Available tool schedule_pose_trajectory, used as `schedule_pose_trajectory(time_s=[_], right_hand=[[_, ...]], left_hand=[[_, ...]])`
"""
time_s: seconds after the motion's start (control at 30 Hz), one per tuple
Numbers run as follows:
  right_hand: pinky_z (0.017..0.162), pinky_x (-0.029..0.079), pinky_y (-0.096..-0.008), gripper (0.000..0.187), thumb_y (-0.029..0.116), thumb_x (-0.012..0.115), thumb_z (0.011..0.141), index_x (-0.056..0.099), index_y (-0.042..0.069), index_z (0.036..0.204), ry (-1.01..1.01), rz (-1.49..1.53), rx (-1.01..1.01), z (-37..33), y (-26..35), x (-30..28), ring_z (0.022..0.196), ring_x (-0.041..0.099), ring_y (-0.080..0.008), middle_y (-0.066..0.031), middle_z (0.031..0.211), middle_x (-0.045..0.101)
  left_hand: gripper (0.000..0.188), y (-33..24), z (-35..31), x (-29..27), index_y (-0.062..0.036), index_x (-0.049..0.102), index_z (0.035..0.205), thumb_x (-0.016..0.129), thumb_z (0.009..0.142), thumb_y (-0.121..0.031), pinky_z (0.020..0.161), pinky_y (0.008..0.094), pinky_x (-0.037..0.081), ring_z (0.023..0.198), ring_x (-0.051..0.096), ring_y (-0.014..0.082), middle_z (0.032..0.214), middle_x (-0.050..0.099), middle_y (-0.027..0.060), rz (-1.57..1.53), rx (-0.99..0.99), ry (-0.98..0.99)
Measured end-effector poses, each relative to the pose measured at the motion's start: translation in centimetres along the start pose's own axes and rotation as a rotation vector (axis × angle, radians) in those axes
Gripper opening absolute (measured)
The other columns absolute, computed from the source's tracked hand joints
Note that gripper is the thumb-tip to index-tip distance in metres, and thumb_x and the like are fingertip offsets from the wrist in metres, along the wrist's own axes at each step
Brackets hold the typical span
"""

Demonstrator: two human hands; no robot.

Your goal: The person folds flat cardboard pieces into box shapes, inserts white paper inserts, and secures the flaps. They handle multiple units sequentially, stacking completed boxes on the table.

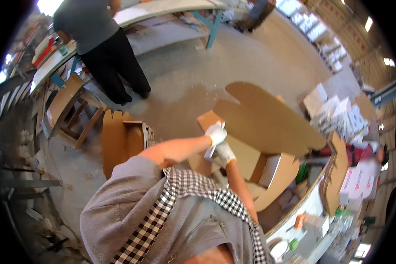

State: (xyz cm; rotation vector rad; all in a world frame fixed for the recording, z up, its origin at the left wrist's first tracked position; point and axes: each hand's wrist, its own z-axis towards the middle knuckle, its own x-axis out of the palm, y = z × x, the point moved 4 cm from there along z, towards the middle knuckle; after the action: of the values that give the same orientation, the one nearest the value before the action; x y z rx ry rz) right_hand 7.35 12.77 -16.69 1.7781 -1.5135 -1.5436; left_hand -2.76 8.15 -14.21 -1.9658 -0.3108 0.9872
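Note:
A large open cardboard box (268, 116), brown inside with some white outer faces, stands before me, its long rounded lid flap raised on the far side. My left hand (216, 133), in a white glove, is closed at a small brown end flap (210, 119) on the box's left end. Just below it, my right hand (225, 154), also gloved, is closed on the white-faced edge of the same end. The two hands almost touch. Its fingertips are partly hidden by the cardboard. To the right, a folded side panel (273, 169) shows a white face.
Another open cardboard box (123, 138) stands at my left beside a wooden chair (72, 110). A person (103, 46) works at a long table (163, 11) ahead. On my right is a cluttered workbench (308, 231); white cartons (339, 110) are piled beyond.

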Motion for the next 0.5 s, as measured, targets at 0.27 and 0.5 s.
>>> schedule_pose_trajectory(time_s=[0.27,0.5], right_hand=[[0.091,0.049,-0.031,0.038,0.019,0.06,0.092,0.064,-0.001,0.124,-0.165,0.183,0.0,-7.3,0.4,-3.0,0.101,0.062,-0.0197,-0.0121,0.114,0.07],[0.09,0.054,-0.0351,0.04,0.011,0.051,0.101,0.052,-0.01,0.136,-0.852,0.611,-0.069,-17.5,2.9,-10.6,0.101,0.064,-0.0237,-0.0194,0.12,0.064]], left_hand=[[0.05,3.1,-3.5,-1.4,0.0074,0.059,0.111,0.071,0.082,-0.032,0.079,0.0397,0.056,0.091,0.069,0.0277,0.101,0.069,0.02,0.03,-0.071,0.189],[0.03,6.8,-2.2,-3.7,0.0034,0.065,0.108,0.061,0.083,-0.014,0.075,0.0369,0.055,0.086,0.07,0.0258,0.093,0.071,0.0165,-0.155,-0.21,0.192]])
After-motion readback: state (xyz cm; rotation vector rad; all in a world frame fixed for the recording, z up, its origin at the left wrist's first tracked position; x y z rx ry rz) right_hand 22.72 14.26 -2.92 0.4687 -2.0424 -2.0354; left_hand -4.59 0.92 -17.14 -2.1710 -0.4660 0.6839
